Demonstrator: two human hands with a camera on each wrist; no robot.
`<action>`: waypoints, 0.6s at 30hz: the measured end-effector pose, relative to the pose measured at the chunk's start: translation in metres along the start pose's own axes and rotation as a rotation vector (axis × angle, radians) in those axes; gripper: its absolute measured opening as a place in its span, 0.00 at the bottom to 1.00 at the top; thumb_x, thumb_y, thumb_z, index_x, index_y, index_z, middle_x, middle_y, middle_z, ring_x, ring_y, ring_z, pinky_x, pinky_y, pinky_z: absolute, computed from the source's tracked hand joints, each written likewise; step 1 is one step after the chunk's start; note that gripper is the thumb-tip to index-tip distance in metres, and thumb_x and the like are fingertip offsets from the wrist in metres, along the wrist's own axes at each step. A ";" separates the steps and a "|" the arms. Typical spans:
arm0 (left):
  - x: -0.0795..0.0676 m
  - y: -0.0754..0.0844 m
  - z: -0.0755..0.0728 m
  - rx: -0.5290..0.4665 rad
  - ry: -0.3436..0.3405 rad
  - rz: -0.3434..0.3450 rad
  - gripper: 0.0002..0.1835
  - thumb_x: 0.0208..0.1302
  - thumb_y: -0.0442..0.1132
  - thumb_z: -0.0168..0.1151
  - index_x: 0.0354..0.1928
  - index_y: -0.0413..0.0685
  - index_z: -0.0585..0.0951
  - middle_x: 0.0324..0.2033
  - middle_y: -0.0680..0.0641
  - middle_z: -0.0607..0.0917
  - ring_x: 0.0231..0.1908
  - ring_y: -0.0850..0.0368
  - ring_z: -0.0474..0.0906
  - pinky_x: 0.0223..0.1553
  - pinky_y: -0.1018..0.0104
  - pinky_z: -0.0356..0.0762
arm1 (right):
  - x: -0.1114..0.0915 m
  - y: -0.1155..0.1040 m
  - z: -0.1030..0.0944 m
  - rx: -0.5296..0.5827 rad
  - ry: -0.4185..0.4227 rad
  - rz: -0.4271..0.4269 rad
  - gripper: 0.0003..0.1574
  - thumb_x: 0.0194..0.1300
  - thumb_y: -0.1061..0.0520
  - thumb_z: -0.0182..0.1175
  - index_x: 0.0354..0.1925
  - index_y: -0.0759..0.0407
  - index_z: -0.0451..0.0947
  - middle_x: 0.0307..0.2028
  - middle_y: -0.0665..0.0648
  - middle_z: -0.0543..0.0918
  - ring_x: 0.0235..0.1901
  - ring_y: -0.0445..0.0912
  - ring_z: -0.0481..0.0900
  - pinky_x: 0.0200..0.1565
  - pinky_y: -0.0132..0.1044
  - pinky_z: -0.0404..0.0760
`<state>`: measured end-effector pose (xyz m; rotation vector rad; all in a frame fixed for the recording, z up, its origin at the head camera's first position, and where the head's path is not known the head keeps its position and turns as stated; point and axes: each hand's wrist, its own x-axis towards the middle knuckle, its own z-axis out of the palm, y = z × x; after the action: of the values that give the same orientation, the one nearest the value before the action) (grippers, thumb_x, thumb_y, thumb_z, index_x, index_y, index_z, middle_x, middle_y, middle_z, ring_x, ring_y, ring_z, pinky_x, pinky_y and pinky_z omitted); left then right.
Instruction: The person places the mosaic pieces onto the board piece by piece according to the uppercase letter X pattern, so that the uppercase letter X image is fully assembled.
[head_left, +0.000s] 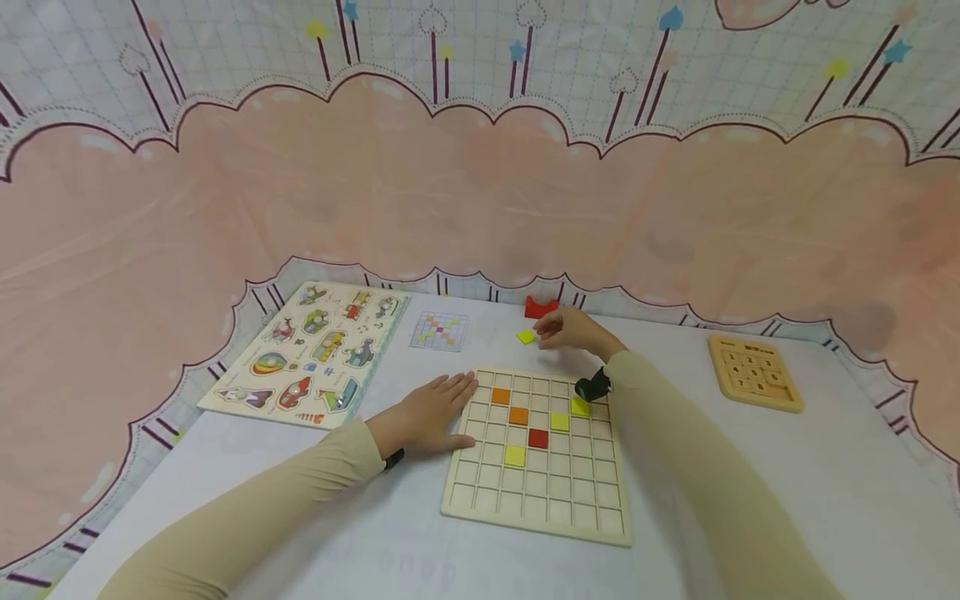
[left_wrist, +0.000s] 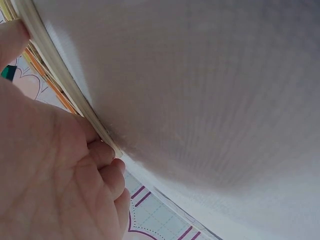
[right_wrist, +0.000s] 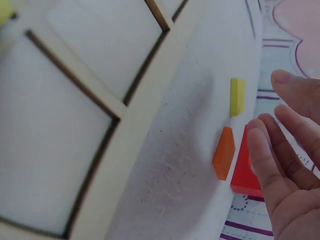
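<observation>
A wooden grid board (head_left: 498,502) lies on the table, bearing two orange tiles (head_left: 500,396), a red tile (head_left: 537,438) and three yellow tiles (head_left: 559,422). My left hand (head_left: 429,417) rests at its left edge with the fingers extended; the left wrist view shows thumb and fingertips touching the board's side (left_wrist: 65,82). Beyond the far edge, my right hand (head_left: 570,327) hovers with relaxed fingers, holding nothing. Close to it lie a loose yellow tile (head_left: 526,337) and an orange tile (right_wrist: 224,154), which the hand hides in the head view. Behind stands a red holder (head_left: 540,307).
A picture card (head_left: 439,331) with a coloured grid lies behind the board, left of the red holder. At left is a peg puzzle (head_left: 303,358) with vehicle pictures. A wooden number puzzle (head_left: 753,373) sits at right. A printed curtain (head_left: 465,192) rises behind the table.
</observation>
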<state>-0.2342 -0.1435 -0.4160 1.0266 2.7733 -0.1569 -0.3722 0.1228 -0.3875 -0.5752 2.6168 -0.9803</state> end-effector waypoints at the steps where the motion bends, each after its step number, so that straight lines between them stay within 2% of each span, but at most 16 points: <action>1: 0.000 0.000 0.001 0.012 -0.001 -0.001 0.47 0.65 0.66 0.44 0.72 0.37 0.49 0.73 0.39 0.50 0.73 0.46 0.48 0.73 0.53 0.48 | 0.003 0.001 0.001 -0.001 0.005 0.012 0.22 0.58 0.60 0.66 0.51 0.65 0.78 0.46 0.62 0.83 0.43 0.49 0.79 0.53 0.40 0.79; 7: -0.002 0.001 0.001 0.029 0.003 -0.003 0.47 0.65 0.67 0.43 0.72 0.37 0.50 0.73 0.39 0.51 0.73 0.46 0.48 0.72 0.53 0.50 | 0.013 0.002 0.004 -0.013 0.022 0.046 0.26 0.57 0.59 0.66 0.54 0.65 0.77 0.49 0.63 0.82 0.46 0.52 0.78 0.54 0.41 0.79; 18: -0.003 0.002 0.000 0.048 0.011 -0.014 0.48 0.65 0.68 0.42 0.73 0.38 0.49 0.73 0.41 0.51 0.73 0.48 0.48 0.73 0.55 0.50 | 0.018 -0.003 0.012 -0.084 -0.029 -0.019 0.22 0.58 0.59 0.66 0.51 0.65 0.79 0.48 0.63 0.83 0.45 0.51 0.79 0.53 0.39 0.79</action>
<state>-0.2309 -0.1442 -0.4155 1.0231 2.8002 -0.2216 -0.3826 0.1059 -0.3967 -0.6301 2.6416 -0.8649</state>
